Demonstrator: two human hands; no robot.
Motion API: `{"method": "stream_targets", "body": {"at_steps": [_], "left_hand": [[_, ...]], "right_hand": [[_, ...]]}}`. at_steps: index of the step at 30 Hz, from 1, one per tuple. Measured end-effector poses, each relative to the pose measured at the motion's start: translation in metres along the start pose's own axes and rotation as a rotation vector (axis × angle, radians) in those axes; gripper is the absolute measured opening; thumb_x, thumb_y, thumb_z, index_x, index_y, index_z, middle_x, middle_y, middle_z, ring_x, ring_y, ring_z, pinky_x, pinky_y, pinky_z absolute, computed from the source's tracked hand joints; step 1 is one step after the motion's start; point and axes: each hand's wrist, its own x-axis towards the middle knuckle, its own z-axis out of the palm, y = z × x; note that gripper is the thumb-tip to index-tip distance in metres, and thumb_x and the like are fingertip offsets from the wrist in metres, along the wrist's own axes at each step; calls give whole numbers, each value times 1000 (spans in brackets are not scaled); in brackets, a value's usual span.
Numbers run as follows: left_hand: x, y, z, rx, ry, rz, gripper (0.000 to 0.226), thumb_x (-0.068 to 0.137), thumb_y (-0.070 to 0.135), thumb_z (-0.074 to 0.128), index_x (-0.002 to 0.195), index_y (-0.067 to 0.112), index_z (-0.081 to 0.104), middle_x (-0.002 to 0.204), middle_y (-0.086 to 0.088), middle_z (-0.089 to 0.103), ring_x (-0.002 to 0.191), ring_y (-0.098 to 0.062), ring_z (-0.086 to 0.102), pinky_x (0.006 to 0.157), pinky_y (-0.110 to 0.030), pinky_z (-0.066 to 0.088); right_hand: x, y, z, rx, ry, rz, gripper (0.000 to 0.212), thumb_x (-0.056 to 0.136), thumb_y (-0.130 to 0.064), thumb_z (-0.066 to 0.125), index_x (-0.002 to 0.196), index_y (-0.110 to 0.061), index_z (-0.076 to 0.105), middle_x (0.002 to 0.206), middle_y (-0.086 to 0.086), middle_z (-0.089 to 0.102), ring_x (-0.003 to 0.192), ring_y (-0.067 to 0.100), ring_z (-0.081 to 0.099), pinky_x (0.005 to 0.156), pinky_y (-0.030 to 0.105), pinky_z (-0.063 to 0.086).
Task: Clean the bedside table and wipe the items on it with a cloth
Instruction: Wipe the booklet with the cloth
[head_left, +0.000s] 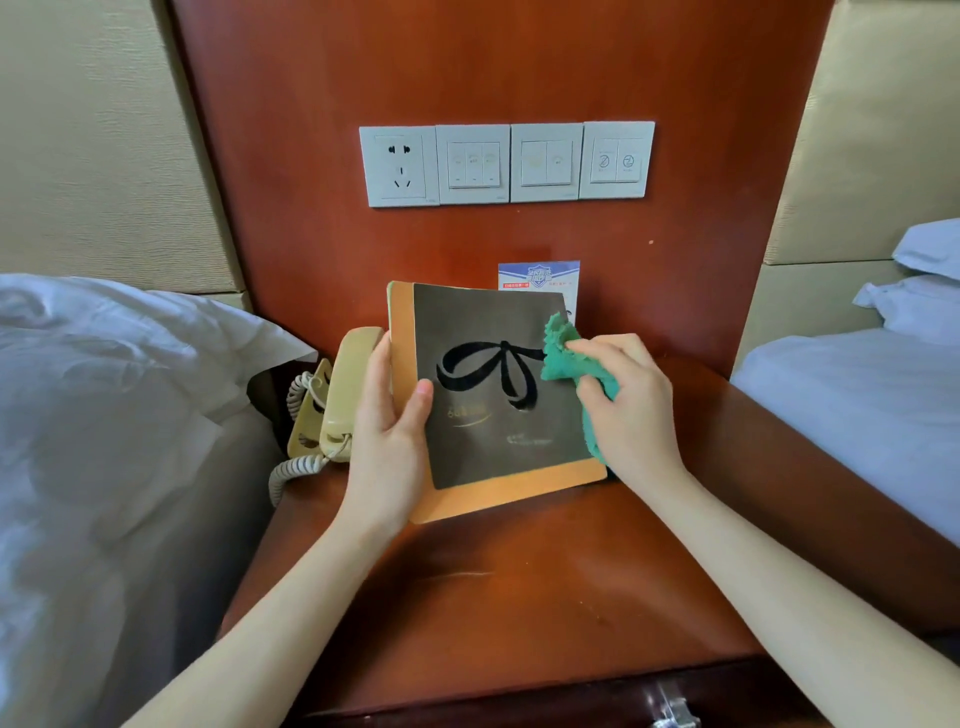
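The left hand (387, 431) clamps the book (488, 395) by its left edge, thumb across the dark cover and the other fingers hidden behind it. The book is tilted up off the table (519, 597), its lower edge over the wood at about the middle of the top; whether that edge touches the wood cannot be told. The cover is dark with a black bow on it and an orange border at 6 and 9 o'clock.

The right hand (628, 405) is closed on the cloth (563, 358), a green bunch pressed against the cover's right edge at 3 o'clock, touching the end of the bow.

The phone (337, 395), beige with a coiled cord, lies on the table at 9 o'clock from the book, just beside the left hand. A card (540, 275) stands behind the book at 12 o'clock, against the wooden panel. Switches (506, 163) sit higher on that panel. Beds flank the table at 9 and 3 o'clock
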Motion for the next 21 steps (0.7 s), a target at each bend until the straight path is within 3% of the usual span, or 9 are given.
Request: {"method": "stream_targets", "body": {"at_steps": [3,5,10,13,16,21], "left_hand": [[0,1,1,-21,25,-5,48,100,7,45,146,19,36,143,-3,51,130,-16,49,109,-43,41],[1,0,-3,-36,53,-12,48,100,6,45,145,20,37,140,-2,53,127,-14,52,108,-44,43],[4,0,-10,1,123,19,49,99,3,44,145,21,39,143,-4,50,133,-20,46,111,-48,37],[5,-1,-10,9,114,27,49,99,3,44,144,22,40,142,-4,51,132,-20,46,111,-47,38],[6,0,-12,-54,116,18,48,98,6,45,141,25,43,136,0,57,126,-15,53,108,-41,43],[6,-2,-11,-49,129,29,49,94,14,46,141,28,42,136,2,56,127,-15,52,110,-44,40]], "right_hand": [[-13,-12,7,43,-220,-166,44,80,13,58,117,-10,67,108,1,55,105,14,52,93,21,44],[-20,-20,11,41,-386,-262,50,80,13,58,123,-12,63,110,-1,52,101,13,49,90,22,46],[-21,-22,10,-32,-519,-498,52,78,13,61,124,-11,63,110,5,55,98,13,42,82,26,47],[-21,-21,7,-109,-493,-535,46,76,13,62,117,-8,67,105,9,59,95,24,49,76,37,53],[-11,-11,1,-228,-385,-415,43,75,13,62,113,-6,69,101,12,60,94,30,50,72,46,53],[-7,0,-3,-301,-263,-221,38,84,6,60,120,-6,65,105,10,56,100,25,47,72,44,55]]}}
